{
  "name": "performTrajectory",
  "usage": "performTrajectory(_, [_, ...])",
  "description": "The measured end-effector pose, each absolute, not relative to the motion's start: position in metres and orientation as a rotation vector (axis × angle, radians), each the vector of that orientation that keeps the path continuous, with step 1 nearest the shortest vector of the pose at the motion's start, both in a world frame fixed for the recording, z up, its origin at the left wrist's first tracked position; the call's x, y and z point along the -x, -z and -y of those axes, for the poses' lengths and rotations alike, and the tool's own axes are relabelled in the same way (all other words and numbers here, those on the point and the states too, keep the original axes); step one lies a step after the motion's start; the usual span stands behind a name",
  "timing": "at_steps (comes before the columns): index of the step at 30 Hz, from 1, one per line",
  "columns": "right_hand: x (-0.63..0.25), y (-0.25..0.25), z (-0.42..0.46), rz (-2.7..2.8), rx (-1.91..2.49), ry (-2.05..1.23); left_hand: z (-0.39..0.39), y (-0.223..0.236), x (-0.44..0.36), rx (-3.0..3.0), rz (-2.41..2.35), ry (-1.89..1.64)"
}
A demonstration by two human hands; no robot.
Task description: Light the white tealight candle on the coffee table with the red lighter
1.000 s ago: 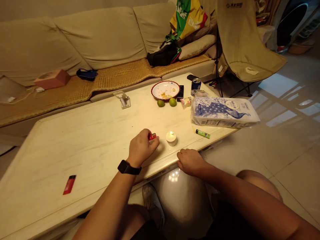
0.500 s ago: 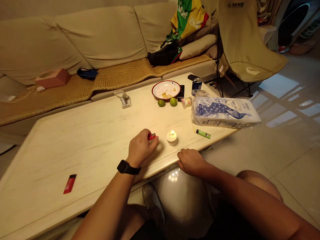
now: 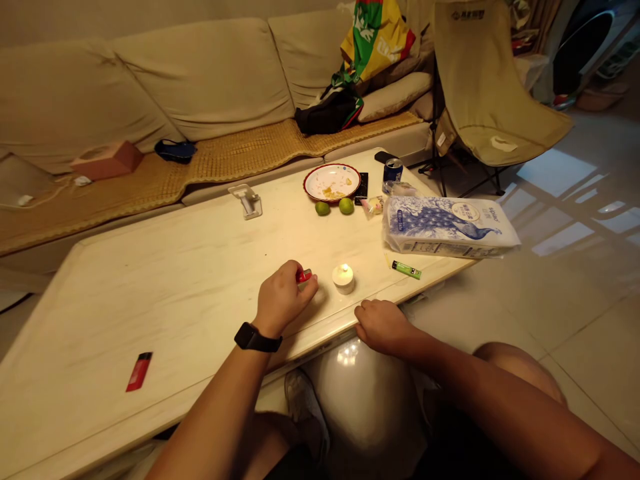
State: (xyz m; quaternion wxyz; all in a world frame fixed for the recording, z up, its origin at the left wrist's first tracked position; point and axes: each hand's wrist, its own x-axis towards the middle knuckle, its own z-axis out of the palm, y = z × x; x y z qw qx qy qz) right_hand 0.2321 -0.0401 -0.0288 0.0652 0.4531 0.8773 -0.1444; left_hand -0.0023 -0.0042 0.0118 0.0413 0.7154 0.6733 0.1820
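My left hand (image 3: 285, 297) is closed around a red lighter (image 3: 303, 275), whose metal top shows between thumb and fingers. Just right of it a white tealight candle (image 3: 343, 279) stands on the table, its wick burning with a small flame. My right hand (image 3: 381, 325) lies with curled fingers against the table's front edge, below and right of the candle; whether anything is inside it is hidden. A second red lighter (image 3: 139, 371) with a black top lies far to the left. To the right is a green lighter (image 3: 407, 270).
On the pale table (image 3: 165, 287) are a red-rimmed plate (image 3: 325, 175), two green limes (image 3: 346, 206), a blue can (image 3: 393, 171), a large tissue pack (image 3: 450, 223) and a white holder (image 3: 246, 201). Behind runs a beige sofa (image 3: 210, 73); a folding chair (image 3: 493, 100) stands at right.
Both hands, the lighters and the candle keep their places. Only the camera view has shifted very slightly.
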Motion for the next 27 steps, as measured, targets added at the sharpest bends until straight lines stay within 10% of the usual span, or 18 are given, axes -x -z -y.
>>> performTrajectory(27, [-0.232,0.030,0.040,-2.673,-1.374,0.419,-0.006,-0.014,-0.039,-2.326,-1.968,-0.431])
